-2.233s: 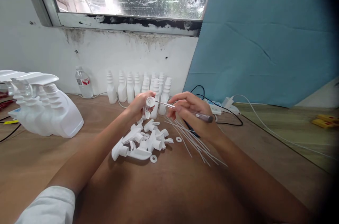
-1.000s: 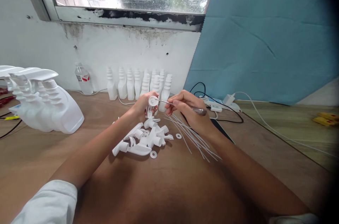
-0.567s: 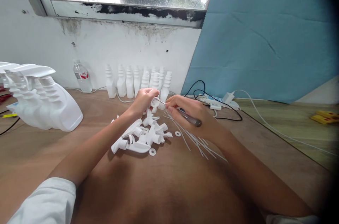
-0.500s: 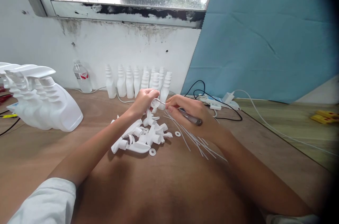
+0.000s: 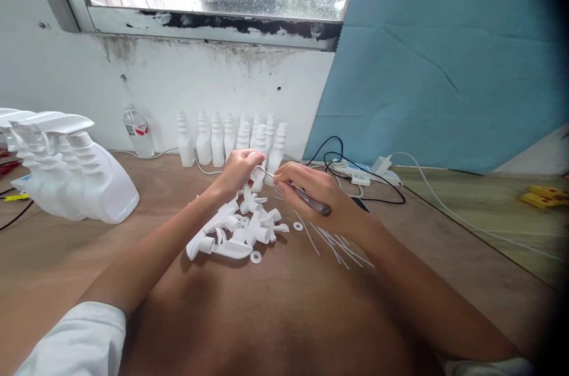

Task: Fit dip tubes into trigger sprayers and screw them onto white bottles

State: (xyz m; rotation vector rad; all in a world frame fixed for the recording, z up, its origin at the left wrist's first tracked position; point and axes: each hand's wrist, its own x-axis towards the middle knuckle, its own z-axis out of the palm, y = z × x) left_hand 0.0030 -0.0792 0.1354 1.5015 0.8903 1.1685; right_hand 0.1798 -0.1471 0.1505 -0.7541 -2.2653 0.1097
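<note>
1. Fingers (image 5: 253, 157) of the left hand (image 5: 239, 172) are curled inward, pinching a white part (image 5: 256, 176) at their tips; the hand hides some of it.
2. The right hand (image 5: 311, 186) is closed round a tool (image 5: 311, 201), holding it much like a pen. Its dark handle slants across the palm toward the person, and its thin metal shaft points at the left hand.
3. Between the two hands the tool's tip meets the part; whether it sits inside or only against it cannot be told.
4. White spray heads (image 5: 255, 228) lie heaped on the table (image 5: 275, 316), just below the left hand, facing many ways.
5. One washer (image 5: 255, 257) lies on the person's side of the heap. Another washer (image 5: 297, 226) lies just below the right hand.
6. Thin white tubes (image 5: 329, 238) are fanned out under the right hand and forearm.
7. Small bottles (image 5: 217, 142) stand upright in a group beyond the left hand, the nearest just behind its fingertips. They are opaque, so their contents cannot be seen.
8. A clear bottle (image 5: 140, 136) with a red-and-white label stands beyond and left of the left hand; whether it holds liquid cannot be told.
9. Larger white sprayers (image 5: 113, 177) stand side by side, well left of the left hand, their contents hidden.
10. Beyond and right of the right hand lies a power strip (image 5: 393, 177), with a charger (image 5: 381, 165) plugged in.
</note>
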